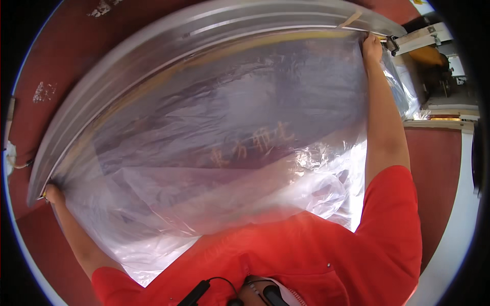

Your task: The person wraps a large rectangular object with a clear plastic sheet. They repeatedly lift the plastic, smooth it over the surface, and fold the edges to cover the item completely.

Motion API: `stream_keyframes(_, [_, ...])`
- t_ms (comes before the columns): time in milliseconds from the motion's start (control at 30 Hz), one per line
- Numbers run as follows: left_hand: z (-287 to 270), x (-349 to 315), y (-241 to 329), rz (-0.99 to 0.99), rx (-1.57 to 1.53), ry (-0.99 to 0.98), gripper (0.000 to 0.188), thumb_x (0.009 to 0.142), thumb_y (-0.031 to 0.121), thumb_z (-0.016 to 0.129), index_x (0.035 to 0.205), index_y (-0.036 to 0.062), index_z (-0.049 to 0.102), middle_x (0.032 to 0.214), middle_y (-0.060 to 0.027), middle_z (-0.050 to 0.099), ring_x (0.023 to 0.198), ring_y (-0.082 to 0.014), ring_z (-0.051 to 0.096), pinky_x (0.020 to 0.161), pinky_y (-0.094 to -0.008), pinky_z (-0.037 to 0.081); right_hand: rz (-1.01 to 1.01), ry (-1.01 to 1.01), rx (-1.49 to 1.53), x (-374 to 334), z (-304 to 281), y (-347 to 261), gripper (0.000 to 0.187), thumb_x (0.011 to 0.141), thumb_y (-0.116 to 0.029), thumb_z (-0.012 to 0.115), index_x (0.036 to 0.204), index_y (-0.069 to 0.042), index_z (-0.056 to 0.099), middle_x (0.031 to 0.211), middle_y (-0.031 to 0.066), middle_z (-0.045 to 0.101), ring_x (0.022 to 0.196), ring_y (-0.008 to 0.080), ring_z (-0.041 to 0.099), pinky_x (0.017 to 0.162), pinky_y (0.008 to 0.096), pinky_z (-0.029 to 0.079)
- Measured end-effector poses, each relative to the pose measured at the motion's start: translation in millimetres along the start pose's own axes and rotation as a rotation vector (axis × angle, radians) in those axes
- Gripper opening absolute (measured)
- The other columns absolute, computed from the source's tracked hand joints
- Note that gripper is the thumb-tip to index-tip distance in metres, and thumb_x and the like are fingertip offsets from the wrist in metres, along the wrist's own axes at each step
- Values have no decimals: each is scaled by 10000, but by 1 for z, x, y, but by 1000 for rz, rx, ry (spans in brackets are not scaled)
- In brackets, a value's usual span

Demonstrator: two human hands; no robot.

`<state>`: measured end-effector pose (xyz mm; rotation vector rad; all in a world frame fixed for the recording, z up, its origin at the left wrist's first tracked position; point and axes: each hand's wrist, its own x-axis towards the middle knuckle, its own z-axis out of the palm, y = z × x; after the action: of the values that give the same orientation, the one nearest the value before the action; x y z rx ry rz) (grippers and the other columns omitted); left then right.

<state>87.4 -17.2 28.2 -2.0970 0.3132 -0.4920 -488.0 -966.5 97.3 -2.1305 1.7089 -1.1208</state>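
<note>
A wide sheet of clear plastic film point(153, 196) stretches between my widely spread arms. Its far edge runs along a long grey metal bar point(214, 23). At the bar's left end, my left hand point(54, 194) is closed on the film's edge. Up at the right end, my right hand point(373, 49) has its fingers wrapped round the film's other corner. Through the film shows a darker purplish-grey area with gold lettering, and a yellow strip point(245, 42) follows the bar. The near part of the film hangs in shiny folds against my red shirt point(291, 239).
A dark red surface point(56, 66) with worn pale patches spreads beyond the bar. At the upper right, a pale arm-like bracket point(423, 40) meets the bar's end. More crumpled clear film point(403, 86) lies past my right forearm. A cable point(23, 166) sits at the left edge.
</note>
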Motion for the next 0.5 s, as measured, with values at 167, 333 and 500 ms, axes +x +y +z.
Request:
stream_keyframes(167, [7,-19,-22,53,-147,92,210,608,130,589,768,33,493,703,-99,532,598,-250,533,546,-354,441,51,-71,37,-1,1,-9,448,754,-323,288,927,13,528,976,223,511,939,364,461,803,365,343])
stream_keyframes(333, [-50,-9,8,-382,-1698,-100,139,769,147,453,780,26,519,746,-43,498,676,-164,474,601,-280,405,125,-138,299,8,-15,7,402,750,-303,314,850,10,546,886,200,540,807,311,501,726,349,362])
stream_keyframes(500, [-30,-12,-27,-489,-2213,-427,332,800,306,436,982,41,518,837,-35,522,737,-121,498,608,-267,408,-224,-11,293,-3,-44,-37,392,763,-358,383,814,-9,556,773,142,564,723,251,520,675,315,377])
